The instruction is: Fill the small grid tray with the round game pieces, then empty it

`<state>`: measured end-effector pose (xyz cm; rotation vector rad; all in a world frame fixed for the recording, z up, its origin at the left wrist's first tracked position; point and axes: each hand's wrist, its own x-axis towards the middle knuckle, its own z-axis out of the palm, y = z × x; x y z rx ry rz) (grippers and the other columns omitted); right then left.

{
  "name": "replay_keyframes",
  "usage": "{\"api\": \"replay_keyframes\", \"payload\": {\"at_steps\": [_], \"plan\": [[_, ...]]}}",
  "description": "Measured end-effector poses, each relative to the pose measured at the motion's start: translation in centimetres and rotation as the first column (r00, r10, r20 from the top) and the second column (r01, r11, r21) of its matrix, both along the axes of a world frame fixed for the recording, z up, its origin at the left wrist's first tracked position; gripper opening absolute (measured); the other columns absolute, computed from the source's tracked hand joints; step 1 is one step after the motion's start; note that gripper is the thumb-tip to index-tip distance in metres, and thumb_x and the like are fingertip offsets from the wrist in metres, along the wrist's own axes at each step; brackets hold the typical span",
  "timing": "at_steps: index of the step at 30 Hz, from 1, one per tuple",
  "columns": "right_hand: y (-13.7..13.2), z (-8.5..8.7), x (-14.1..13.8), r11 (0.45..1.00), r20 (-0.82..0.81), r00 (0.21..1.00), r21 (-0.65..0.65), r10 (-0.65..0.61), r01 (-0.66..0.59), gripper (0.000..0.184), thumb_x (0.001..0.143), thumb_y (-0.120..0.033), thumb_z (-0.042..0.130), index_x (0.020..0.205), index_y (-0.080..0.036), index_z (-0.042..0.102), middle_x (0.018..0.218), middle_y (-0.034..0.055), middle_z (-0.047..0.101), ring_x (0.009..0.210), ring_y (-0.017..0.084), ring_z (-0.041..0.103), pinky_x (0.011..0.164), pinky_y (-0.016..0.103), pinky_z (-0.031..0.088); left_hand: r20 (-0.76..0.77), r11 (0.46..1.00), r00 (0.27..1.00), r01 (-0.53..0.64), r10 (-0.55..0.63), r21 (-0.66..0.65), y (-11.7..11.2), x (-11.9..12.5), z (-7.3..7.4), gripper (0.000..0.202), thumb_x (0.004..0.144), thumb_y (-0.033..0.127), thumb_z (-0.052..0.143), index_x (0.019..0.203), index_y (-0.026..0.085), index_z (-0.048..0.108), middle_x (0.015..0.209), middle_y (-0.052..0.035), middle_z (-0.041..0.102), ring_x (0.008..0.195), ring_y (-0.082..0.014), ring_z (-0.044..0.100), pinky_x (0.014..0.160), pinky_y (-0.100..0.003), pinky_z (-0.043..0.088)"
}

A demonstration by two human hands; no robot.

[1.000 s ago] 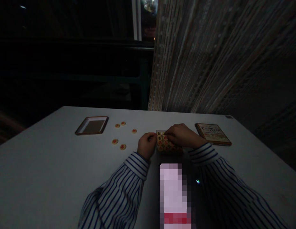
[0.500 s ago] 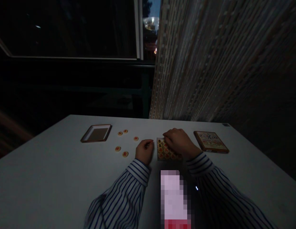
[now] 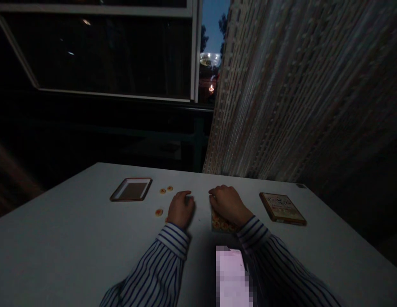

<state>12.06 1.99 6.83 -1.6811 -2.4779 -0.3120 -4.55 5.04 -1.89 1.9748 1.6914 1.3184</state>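
Observation:
Several round xiangqi pieces [image 3: 159,212] with red characters lie on the white table, left of my left hand [image 3: 181,209]. That hand hovers low beside them, its thumb and forefinger apart and nothing visible between them. It partly covers one piece and hides the spot where another lay. My right hand [image 3: 228,204] is over a shallow clear box [image 3: 212,226] filled with rows of xiangqi pieces. Its fingers are curled down at the box's far left corner, and what the fingertips hold, if anything, is hidden. The hand covers most of the box.
An open, empty-looking box lid [image 3: 114,199] lies at the left. On the right rests a flat printed box [image 3: 283,207]. A blurred-out phone-like object [image 3: 233,277] is near me between my forearms. A string curtain [image 3: 249,106] hangs behind the table [image 3: 57,247].
My left hand has moved left from the box toward the loose pieces, its fingers opening. My right hand has slid slightly left over the box. The view has tilted up.

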Motion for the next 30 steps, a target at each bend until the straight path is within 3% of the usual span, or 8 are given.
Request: {"api": "replay_keyframes", "payload": {"at_steps": [6, 12, 30], "plan": [[0.1, -1.7, -1.0, 1.000, -0.024, 1.000, -0.020, 0.018, -0.019, 0.029, 0.087, -0.024, 0.036, 0.101, -0.021, 0.061, 0.093, 0.0059, 0.065, 0.090, 0.019, 0.055, 0.075, 0.030, 0.033, -0.246, 0.989, 0.960, -0.146, 0.137, -0.019, -0.3, -1.7, -0.2, 0.034, 0.077, 0.026, 0.049, 0.107, 0.012, 0.057, 0.106, -0.0114, 0.062, 0.099, -0.0244, 0.055, 0.088, -0.037, 0.042], [0.0, -2.1, -1.2, 0.996, -0.008, 0.999, -0.072, 0.043, -0.043, 0.030, 0.088, -0.025, 0.034, 0.100, -0.020, 0.061, 0.095, 0.0063, 0.065, 0.091, 0.018, 0.054, 0.077, 0.030, 0.032, -0.376, 0.979, 0.914, -0.191, 0.150, -0.073, 0.0, -1.8, -0.4, 0.036, 0.079, 0.028, 0.046, 0.112, 0.014, 0.054, 0.103, -0.0113, 0.063, 0.098, -0.0239, 0.055, 0.085, -0.033, 0.041], [0.1, -2.2, -0.4, 0.994, -0.039, 0.998, -0.093, 0.057, -0.061, 0.032, 0.087, -0.024, 0.035, 0.107, -0.018, 0.060, 0.101, 0.0086, 0.064, 0.092, 0.020, 0.054, 0.079, 0.031, 0.033, -0.498, 0.977, 0.857, -0.196, 0.133, -0.077, 0.0, -1.6, -0.2, 0.029, 0.081, 0.030, 0.046, 0.105, 0.018, 0.056, 0.086, -0.0104, 0.066, 0.085, -0.0253, 0.060, 0.075, -0.035, 0.041]]}}
